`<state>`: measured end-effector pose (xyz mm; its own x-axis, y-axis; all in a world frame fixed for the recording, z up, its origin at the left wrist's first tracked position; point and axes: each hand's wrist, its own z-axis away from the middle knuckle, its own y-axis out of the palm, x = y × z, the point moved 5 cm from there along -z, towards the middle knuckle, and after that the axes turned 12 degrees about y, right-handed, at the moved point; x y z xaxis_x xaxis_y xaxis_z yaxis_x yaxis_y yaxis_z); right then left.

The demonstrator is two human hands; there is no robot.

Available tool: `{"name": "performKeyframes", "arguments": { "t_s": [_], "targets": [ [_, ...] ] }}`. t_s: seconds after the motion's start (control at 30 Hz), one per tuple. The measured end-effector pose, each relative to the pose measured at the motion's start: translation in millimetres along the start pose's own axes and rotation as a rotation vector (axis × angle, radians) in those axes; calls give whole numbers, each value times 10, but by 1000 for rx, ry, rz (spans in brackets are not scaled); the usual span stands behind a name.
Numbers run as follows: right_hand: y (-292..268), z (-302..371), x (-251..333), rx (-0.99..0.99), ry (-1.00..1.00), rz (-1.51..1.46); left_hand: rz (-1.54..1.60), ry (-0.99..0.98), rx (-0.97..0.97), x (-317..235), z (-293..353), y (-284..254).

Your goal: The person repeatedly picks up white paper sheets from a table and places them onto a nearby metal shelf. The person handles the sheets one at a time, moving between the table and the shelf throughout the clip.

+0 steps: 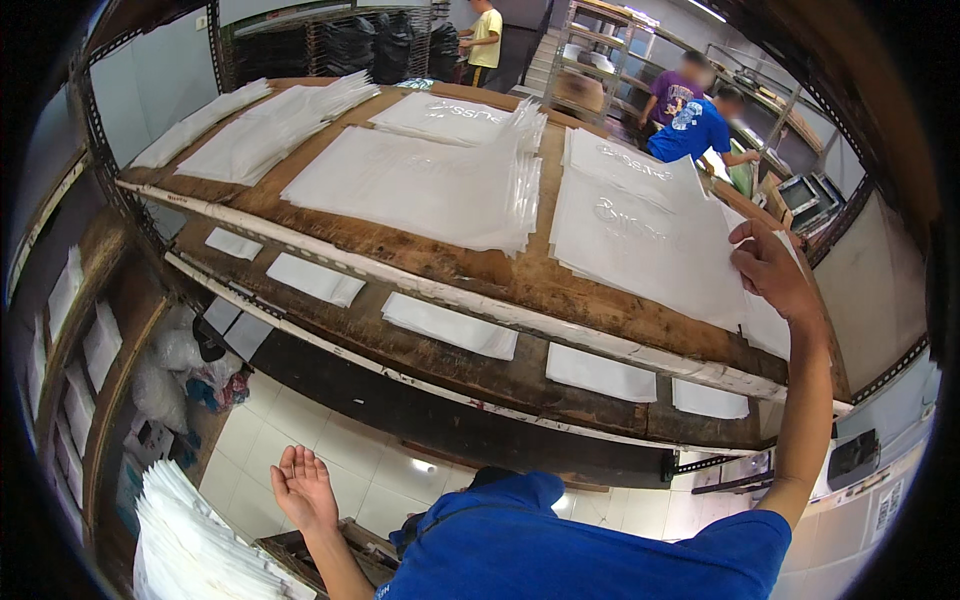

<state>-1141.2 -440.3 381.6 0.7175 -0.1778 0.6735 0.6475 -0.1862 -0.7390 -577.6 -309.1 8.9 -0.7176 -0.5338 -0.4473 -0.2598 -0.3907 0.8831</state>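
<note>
My right hand (770, 268) is raised over the right end of the upper shelf (400, 262), its fingers bent inward. It is at the edge of a stack of thin, translucent white plastic sheets (640, 240), beside another stack (770, 325) at the shelf's end. Whatever its fingers may hold is hidden. Low on the left, my left hand (303, 488) is held palm up, fingers stretched out and nothing in it. Nearest to that hand is a thick pile of white sheets (190, 540) with ruffled edges.
More sheet stacks (420, 185) cover the upper shelf, and smaller ones (450, 325) lie on the shelf below. A metal upright (110, 150) bounds the left end. Bundled clear plastic (160, 385) sits on the tiled floor (330, 425). Beyond, several people (690, 130) stand near racks.
</note>
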Motion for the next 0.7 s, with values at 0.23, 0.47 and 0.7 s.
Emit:
{"name": "performKeyframes", "arguments": {
  "t_s": [0.23,0.47,0.7],
  "targets": [
    [-72,-146,-130,-78,-28,126,-34,19,18,66,23,-4],
    [-67,-271,49,-234,-104,443,-37,80,-4,-48,88,-137],
    [317,915,456,-741,-519,386,-247,230,-152,-589,405,-225]
  ]
}}
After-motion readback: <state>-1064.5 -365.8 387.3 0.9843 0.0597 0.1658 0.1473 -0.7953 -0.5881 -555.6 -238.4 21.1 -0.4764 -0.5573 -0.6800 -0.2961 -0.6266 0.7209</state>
